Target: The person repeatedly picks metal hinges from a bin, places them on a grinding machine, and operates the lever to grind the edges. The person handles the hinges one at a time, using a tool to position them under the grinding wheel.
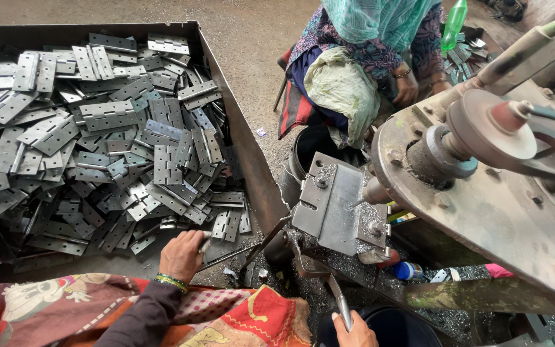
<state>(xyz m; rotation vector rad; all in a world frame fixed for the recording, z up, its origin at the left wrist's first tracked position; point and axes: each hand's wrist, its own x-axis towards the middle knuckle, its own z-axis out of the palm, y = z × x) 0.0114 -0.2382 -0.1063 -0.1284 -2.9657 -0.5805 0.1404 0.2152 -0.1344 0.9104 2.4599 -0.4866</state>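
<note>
A gritty grey concrete floor point(252, 38) stretches across the far side under flat, even daylight. Metal shavings point(348, 263) litter the near ground. At far right, a green plastic bottle point(454, 24) stands upright.

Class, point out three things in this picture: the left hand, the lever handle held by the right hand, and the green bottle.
left hand point(181, 255), head view, on the back of the hand.
lever handle point(340, 302), head view, on the metal shaft above the right hand point(353, 332).
green bottle point(454, 24), head view, on its body.
</note>
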